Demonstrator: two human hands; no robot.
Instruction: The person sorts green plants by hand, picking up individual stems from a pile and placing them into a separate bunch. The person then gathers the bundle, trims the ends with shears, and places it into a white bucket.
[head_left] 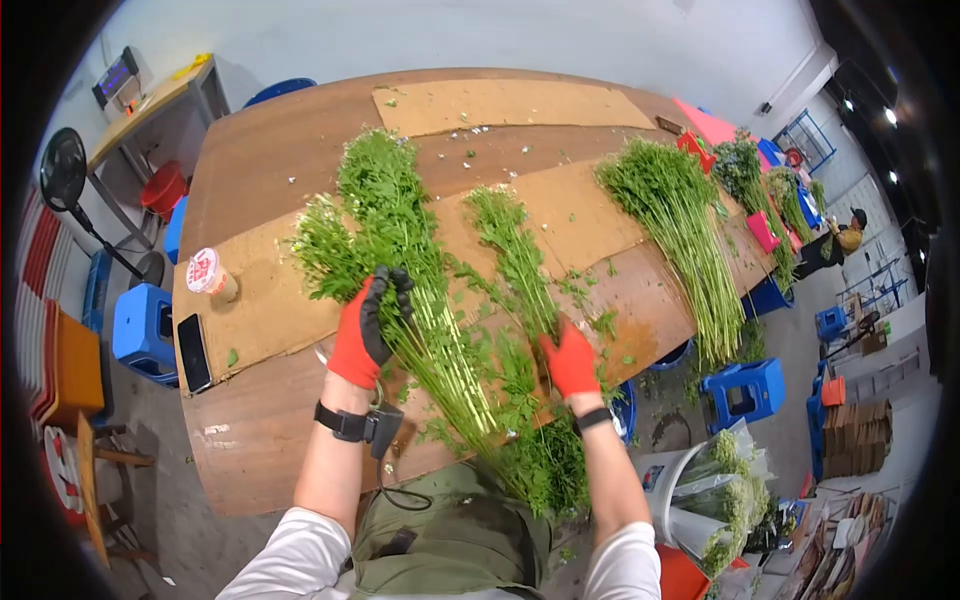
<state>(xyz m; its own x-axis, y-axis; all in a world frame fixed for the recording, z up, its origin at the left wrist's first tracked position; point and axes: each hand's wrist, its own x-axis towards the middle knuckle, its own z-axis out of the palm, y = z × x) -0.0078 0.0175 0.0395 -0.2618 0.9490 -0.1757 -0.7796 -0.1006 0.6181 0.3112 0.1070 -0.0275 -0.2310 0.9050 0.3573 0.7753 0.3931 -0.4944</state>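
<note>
My left hand (pixel 366 325), in a red and black glove, is closed round a bunch of green stems (pixel 430 375) with small white flowers at its leafy top. Beyond it a leafy bundle (pixel 385 190) lies on the cardboard (pixel 270 250). My right hand (pixel 570 358), in a red glove, is at the stems of a smaller leafy bunch (pixel 500 225); its fingertips are partly hidden by leaves. Loose greenery (pixel 550 470) hangs at the table edge by my apron. A large bundle of long stems (pixel 690 240) lies farther right.
A lidded cup (pixel 212 278) and a phone (pixel 194 352) rest at the table's left. Blue stools (pixel 143 330) stand beside the table, also at right (pixel 745 392). Wrapped flowers (pixel 725 490) fill a bucket at lower right. Another person (pixel 838 245) stands far right.
</note>
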